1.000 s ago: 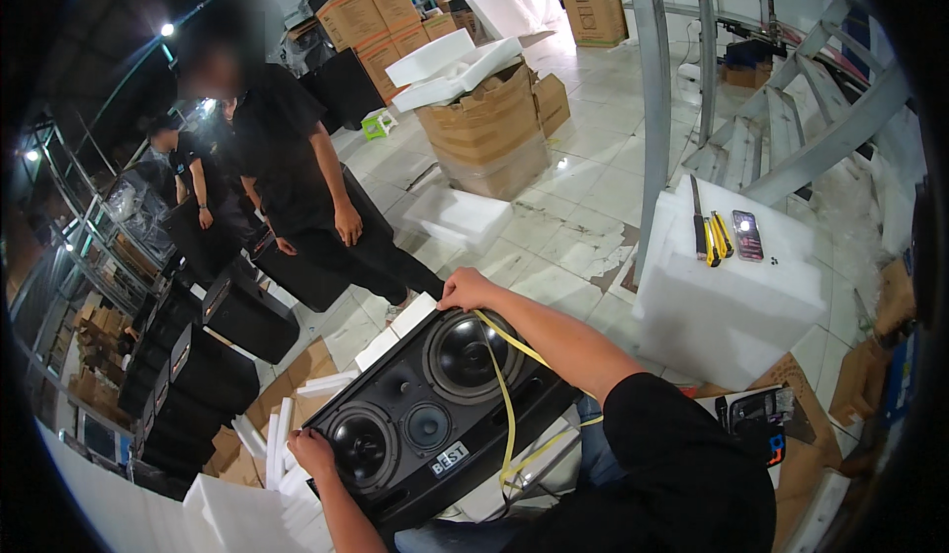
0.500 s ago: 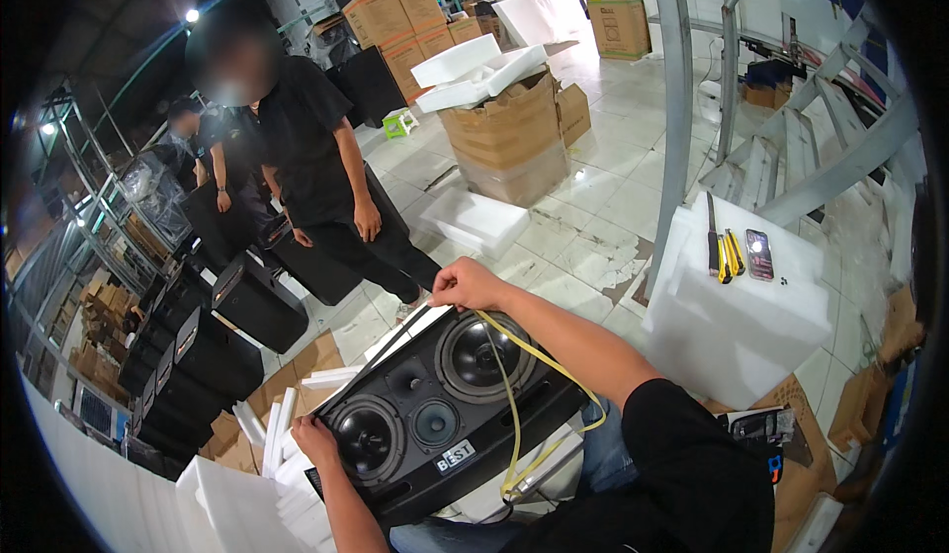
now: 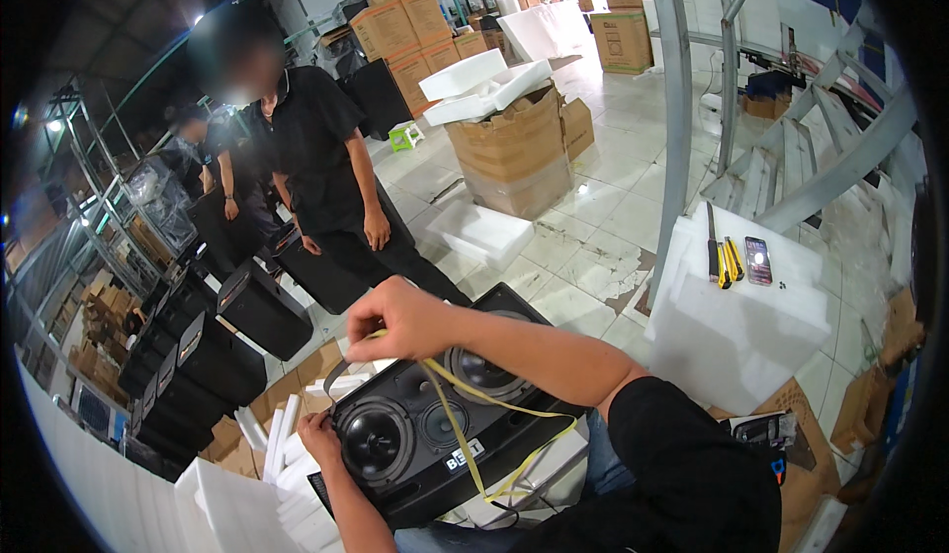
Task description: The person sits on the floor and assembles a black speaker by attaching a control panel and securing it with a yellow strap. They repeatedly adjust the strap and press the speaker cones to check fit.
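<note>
A black speaker cabinet [image 3: 450,489] with round drivers lies face up across my lap. My right hand [image 3: 400,321] is raised over its far edge, fingers pinched on a long thin strip [image 3: 465,444], yellow on one face and dark on the other. A dark stretch of it curves down from my right hand to the speaker's left corner. There my left hand [image 3: 318,439] presses its closed fingers around the strip's lower part; the fingertips are partly hidden. The rest of the strip loops loosely over the drivers toward my lap.
At right, a white foam block [image 3: 736,326] carries yellow-handled cutters [image 3: 729,261] and a phone [image 3: 758,259]. White foam pieces [image 3: 282,439] lie left of the speaker. A person in black [image 3: 321,158] stands ahead, beside several black speaker cabinets [image 3: 262,306]. A foam-topped carton [image 3: 509,153] stands beyond.
My right hand has come up and left, off the speaker's far edge and closer to my left hand. The strip, stretched straight before, now hangs slack in a curve.
</note>
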A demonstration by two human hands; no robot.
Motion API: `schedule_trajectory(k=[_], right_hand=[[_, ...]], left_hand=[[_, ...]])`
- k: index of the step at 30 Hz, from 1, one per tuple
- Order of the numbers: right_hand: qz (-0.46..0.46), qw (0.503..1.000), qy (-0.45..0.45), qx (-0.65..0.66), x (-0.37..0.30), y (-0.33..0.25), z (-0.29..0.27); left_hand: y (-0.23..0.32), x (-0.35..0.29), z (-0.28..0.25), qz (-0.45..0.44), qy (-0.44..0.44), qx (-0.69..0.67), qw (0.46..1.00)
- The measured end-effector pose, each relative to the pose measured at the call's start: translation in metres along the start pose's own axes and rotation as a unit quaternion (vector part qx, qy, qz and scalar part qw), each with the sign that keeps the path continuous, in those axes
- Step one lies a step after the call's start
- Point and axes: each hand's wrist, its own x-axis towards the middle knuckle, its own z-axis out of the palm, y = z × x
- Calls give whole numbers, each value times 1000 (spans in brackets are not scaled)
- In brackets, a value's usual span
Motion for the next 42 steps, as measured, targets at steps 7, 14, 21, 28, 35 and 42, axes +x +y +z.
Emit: schedule_trajectory(k=[7,14,21,28,35,42], right_hand=[[180,980,82,30,-37,75,-61],[318,926,196,60,-95,187,-104],[384,920,53,-60,-108,254,-111],[375,917,95,-94,-95,258,-115],[346,924,76,-143,-101,264,-87],[338,923,100,-156,-112,263,-88]], left_hand=[[-19,-2,1,-83,-46,-169,981],[-39,3,7,-237,-79,-474,844],[-30,11,-5,-388,-96,-442,803],[-24,34,-18,-368,-134,-270,880],[-60,45,-17,-297,-172,-64,937],[-13,50,-8,-307,-174,63,934]])
